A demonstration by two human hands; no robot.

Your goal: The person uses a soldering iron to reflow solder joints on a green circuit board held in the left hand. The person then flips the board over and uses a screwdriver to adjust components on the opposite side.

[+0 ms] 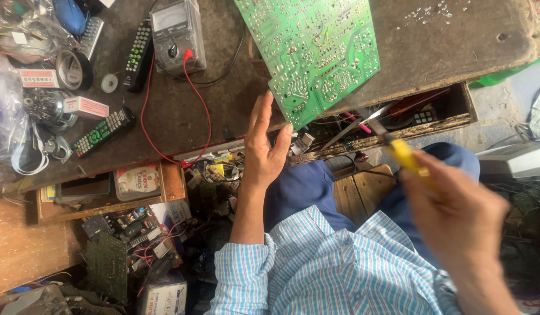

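Steadying circuit board (314, 55) at bench edge (398, 96)

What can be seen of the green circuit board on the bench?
The green circuit board lies solder side up, covered in silvery joints and pale traces. It sits tilted on the dark worn bench, its lower corner jutting past the edge. The left hand steadies that corner with its fingers. Its top runs out of frame.

Circuit board (313, 55) on workbench (456, 46) (multimeter (176, 32) leftward).
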